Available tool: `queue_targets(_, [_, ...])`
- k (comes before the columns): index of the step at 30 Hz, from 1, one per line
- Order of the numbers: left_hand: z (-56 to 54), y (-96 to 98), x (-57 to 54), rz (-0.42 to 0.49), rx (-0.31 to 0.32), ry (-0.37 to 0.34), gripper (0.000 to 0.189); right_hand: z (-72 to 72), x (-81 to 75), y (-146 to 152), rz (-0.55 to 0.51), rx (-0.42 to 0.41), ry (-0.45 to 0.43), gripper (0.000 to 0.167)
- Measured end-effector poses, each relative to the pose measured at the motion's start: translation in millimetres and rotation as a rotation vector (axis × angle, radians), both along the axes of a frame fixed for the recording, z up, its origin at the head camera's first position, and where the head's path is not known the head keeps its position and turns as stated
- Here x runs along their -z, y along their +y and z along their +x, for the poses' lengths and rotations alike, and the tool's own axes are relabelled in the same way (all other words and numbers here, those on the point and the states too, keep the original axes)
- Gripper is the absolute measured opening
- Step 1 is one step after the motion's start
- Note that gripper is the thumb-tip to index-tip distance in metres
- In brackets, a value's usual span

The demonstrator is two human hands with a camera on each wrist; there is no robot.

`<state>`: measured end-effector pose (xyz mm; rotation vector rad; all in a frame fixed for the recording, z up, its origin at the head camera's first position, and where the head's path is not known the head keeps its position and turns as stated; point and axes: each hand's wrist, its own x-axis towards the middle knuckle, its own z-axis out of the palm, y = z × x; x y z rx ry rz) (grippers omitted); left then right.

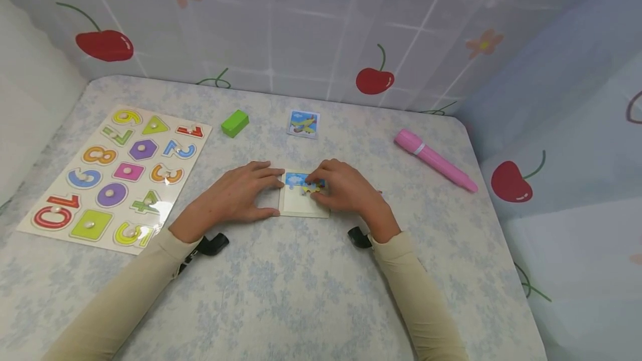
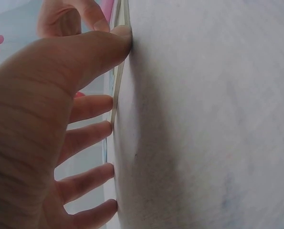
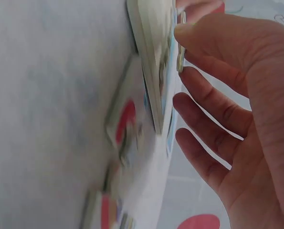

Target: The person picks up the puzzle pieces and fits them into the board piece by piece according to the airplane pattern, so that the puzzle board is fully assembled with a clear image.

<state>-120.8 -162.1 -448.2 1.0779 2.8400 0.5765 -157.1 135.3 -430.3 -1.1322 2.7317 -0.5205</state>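
Observation:
A small square puzzle board (image 1: 305,208) lies flat, its upper part filled with blue sky pieces and a bit of yellow. My left hand (image 1: 242,191) rests along the board's left side, thumb at the lower corner and fingertips near the upper one. In the left wrist view the thumb (image 2: 99,50) presses on the board's edge. Over the board's right side, my right hand (image 1: 343,185) pinches a puzzle piece (image 3: 181,43) between thumb and fingers, held tilted on edge. Loose puzzle pieces (image 3: 125,119) lie beside the board, mostly hidden by this hand in the head view.
Behind the board lie an airplane picture card (image 1: 303,124) and a green block (image 1: 234,123). A number-and-shape knob board (image 1: 107,227) takes up the left side. The pink marker-shaped stick (image 1: 436,161) lies at the right. A patterned curtain (image 1: 301,27) hangs behind the table.

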Motion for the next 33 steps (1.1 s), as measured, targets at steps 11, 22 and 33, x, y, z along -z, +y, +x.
queue_targets(11, [-0.2,0.2,-0.3,0.014,0.008,0.006,0.062,8.1,2.9,-19,-0.029,-0.063,0.088,0.027])
queue_targets(22, [-0.2,-0.8,0.7,0.029,0.012,0.011,0.061,14.6,3.2,-32,0.048,-0.054,0.112,0.029])
queue_targets(33, [-0.6,-0.1,0.8,0.019,0.004,0.022,0.062,16.0,3.5,-36,0.073,-0.043,0.115,0.029])
